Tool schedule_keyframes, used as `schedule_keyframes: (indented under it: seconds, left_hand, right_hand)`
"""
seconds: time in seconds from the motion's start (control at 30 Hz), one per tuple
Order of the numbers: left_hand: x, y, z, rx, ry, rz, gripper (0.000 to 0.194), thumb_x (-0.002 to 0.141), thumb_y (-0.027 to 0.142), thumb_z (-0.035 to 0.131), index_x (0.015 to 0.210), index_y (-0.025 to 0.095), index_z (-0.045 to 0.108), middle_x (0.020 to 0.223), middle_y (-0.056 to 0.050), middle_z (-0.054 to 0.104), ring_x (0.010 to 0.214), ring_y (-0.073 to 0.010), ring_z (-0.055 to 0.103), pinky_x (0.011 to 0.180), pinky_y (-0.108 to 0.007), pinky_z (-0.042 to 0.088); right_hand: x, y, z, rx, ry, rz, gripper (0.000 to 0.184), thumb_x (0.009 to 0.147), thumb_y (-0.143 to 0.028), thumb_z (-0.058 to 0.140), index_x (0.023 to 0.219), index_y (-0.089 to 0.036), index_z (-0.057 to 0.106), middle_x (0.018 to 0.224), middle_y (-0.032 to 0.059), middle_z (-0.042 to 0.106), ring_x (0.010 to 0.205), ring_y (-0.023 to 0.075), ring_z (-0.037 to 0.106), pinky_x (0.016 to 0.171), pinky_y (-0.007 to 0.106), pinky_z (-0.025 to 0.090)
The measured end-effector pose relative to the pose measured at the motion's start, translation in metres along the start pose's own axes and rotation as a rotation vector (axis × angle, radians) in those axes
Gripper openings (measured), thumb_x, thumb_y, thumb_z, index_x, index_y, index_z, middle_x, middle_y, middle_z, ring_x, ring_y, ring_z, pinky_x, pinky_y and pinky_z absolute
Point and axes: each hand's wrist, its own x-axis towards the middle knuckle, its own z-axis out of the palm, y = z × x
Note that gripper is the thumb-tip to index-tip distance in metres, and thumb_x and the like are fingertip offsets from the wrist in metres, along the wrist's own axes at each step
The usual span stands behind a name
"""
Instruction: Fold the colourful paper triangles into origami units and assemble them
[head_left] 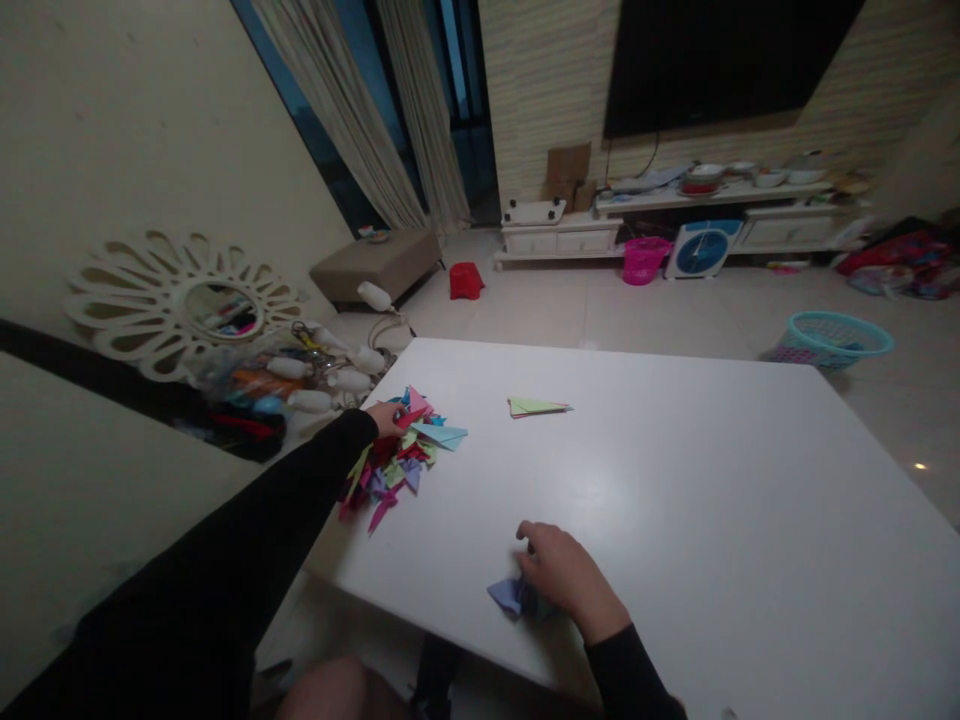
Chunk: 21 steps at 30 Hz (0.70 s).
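Observation:
A heap of small folded paper pieces (394, 465) in pink, red, green, blue and purple lies at the left edge of the white table (637, 470). At the top of the heap, my left hand (386, 418) has its fingers curled on a folded paper piece, its tips partly hidden among the papers. Beside it, a light-blue pointed paper fold (441, 435) sticks out to the right. Near the front edge, my right hand (566, 575) hovers with bent fingers and thumb apart. Under it sits a purple folded paper (508, 596), partly covered by the hand.
A flat green-and-red paper fold (536, 407) lies towards the far side of the table. Lamp arms with white shades (349, 380) stand past the left edge. On the floor are a turquoise basket (836, 340), a red stool (466, 281) and a pink bin (645, 260).

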Motion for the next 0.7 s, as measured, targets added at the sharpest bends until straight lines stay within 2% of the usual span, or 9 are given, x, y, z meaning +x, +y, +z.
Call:
schedule_keyframes:
  seconds: [0.17,0.27,0.33,0.43,0.53,0.6,0.7]
  left_hand:
    - [-0.008,-0.001,-0.006,-0.052,0.056,0.038,0.036,0.065,0.034,0.069,0.099,0.021,0.069,0.093,-0.005,0.075,0.089,-0.0236,0.068,0.083,-0.030,0.051]
    - [-0.028,0.023,-0.017,-0.176,0.131,0.065,0.044,0.075,0.042,0.066,0.111,0.018,0.068,0.102,-0.007,0.075,0.092,-0.0229,0.069,0.087,-0.032,0.053]
    - [-0.054,0.061,-0.019,-0.527,0.209,0.157,0.048,0.077,0.046,0.067,0.115,0.017,0.066,0.107,-0.008,0.074,0.094,-0.0227,0.069,0.088,-0.035,0.055]
    - [-0.102,0.140,-0.006,-1.105,0.057,0.371,0.051,0.075,0.044,0.076,0.115,0.015,0.065,0.117,-0.013,0.073,0.103,-0.0236,0.070,0.096,-0.039,0.055]
    - [-0.142,0.214,0.020,-1.472,-0.065,0.394,0.052,0.073,0.041,0.081,0.116,0.016,0.065,0.117,-0.015,0.073,0.101,-0.0244,0.072,0.094,-0.041,0.056]
    - [-0.156,0.246,0.039,-1.581,-0.113,0.376,0.048,0.072,0.038,0.083,0.113,0.017,0.066,0.114,-0.015,0.073,0.104,-0.0251,0.072,0.096,-0.041,0.056]
    - [-0.159,0.264,0.061,-1.622,-0.117,0.319,0.044,0.069,0.034,0.085,0.106,0.017,0.069,0.108,-0.014,0.075,0.103,-0.0249,0.072,0.098,-0.042,0.055]
  right_hand:
    - [0.002,0.003,0.003,-0.011,0.008,-0.006,0.035,0.088,-0.019,0.049,0.119,-0.018,0.066,0.109,0.0117,0.072,0.103,0.0239,0.066,0.088,0.032,0.044]
    - [0.002,0.005,0.000,0.002,0.019,-0.012,0.034,0.089,-0.021,0.050,0.118,-0.018,0.066,0.109,0.0116,0.072,0.102,0.0237,0.066,0.088,0.032,0.044]
    - [0.002,0.005,-0.008,0.044,0.061,-0.029,0.031,0.089,-0.022,0.051,0.116,-0.018,0.066,0.107,0.0109,0.072,0.099,0.0227,0.066,0.087,0.031,0.045]
    - [0.002,0.004,-0.023,0.143,0.226,-0.029,0.022,0.093,-0.028,0.050,0.103,-0.019,0.067,0.096,0.0081,0.071,0.089,0.0204,0.065,0.083,0.030,0.045]
    - [0.000,0.002,-0.039,0.309,0.475,0.007,0.028,0.097,-0.038,0.045,0.088,-0.020,0.064,0.087,0.0058,0.070,0.080,0.0191,0.063,0.076,0.029,0.046]
    - [-0.002,0.002,-0.046,0.487,0.628,0.042,0.035,0.098,-0.044,0.041,0.086,-0.020,0.063,0.086,0.0062,0.070,0.080,0.0190,0.064,0.073,0.029,0.047]
    - [-0.002,0.004,-0.049,0.738,0.738,0.071,0.041,0.098,-0.051,0.039,0.091,-0.018,0.063,0.094,0.0084,0.072,0.082,0.0190,0.066,0.072,0.030,0.050]
